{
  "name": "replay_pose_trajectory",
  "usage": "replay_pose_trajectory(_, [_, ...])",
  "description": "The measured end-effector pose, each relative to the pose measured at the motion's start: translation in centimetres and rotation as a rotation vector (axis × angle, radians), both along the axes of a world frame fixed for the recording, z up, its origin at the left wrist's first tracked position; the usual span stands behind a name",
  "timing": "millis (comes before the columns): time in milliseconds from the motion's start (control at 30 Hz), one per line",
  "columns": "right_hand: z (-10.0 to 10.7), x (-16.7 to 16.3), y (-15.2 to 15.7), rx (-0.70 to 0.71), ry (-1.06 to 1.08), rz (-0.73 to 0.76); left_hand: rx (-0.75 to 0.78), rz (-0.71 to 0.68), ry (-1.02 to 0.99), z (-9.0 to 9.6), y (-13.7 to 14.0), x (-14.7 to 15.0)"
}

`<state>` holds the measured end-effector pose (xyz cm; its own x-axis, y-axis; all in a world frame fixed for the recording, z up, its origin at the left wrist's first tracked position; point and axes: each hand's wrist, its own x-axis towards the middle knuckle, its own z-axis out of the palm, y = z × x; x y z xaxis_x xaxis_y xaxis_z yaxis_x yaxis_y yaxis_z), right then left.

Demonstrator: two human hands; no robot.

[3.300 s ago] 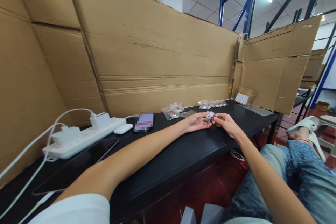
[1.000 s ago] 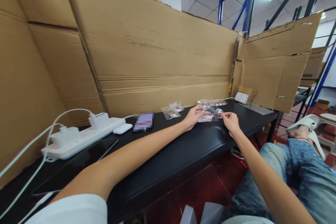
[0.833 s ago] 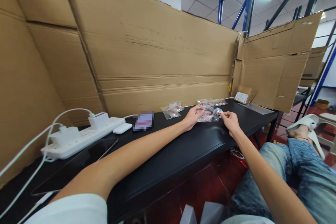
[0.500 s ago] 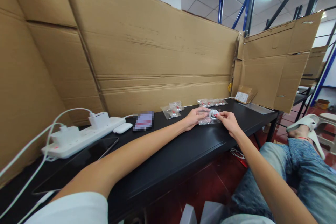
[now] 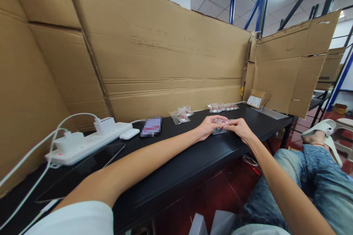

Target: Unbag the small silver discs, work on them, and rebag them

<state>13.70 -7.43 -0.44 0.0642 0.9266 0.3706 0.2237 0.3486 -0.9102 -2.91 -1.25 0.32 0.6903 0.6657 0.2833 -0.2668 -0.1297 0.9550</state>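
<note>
Both hands meet over the black table (image 5: 165, 158). Between them is a small clear plastic bag (image 5: 219, 131) with a round, silvery and reddish item inside, too small to name. The fingers of my left hand (image 5: 207, 127) curl around the bag's left and far side. On the right side, my right hand (image 5: 239, 127) pinches the bag's edge between thumb and fingers. My fingers cover part of the bag. Just behind the hands lies a row of similar clear bags (image 5: 223, 108) with red and silver bits. Two more bags (image 5: 182, 115) rest to the left.
A white power strip (image 5: 91, 143) with plugged-in chargers and cables stands at left, with a tablet (image 5: 82, 172), a white case (image 5: 129, 134) and a phone (image 5: 151, 126) nearby. Cardboard walls (image 5: 165, 51) enclose the table. A small cardboard box (image 5: 257, 99) sits at the far right corner.
The round silvery item showed bare above the bag with my right fingers at it; now it sits within the bag. My hands have drawn closer together around it.
</note>
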Motion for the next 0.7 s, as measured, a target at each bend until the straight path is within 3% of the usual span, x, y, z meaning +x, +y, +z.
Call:
replay_pose_trajectory(267, [0.29, -0.2, -0.36, 0.009, -0.019, 0.096, -0.084, 0.038, -0.049, 0.08, 0.08, 0.06])
replay_pose_trajectory(467, [0.49, -0.15, 0.07, 0.028, 0.377, -0.149, -0.3, 0.083, -0.187, 0.19, 0.5, 0.22])
replay_pose_trajectory(633, [0.38, -0.13, -0.07, -0.01, 0.1, -0.055, -0.335, 0.1, -0.228, 0.48, 0.5, 0.09])
replay_pose_trajectory(700, [0.16, -0.02, 0.02, 0.024, 0.114, -0.065, -0.322, 0.107, -0.209, 0.53, 0.43, 0.14])
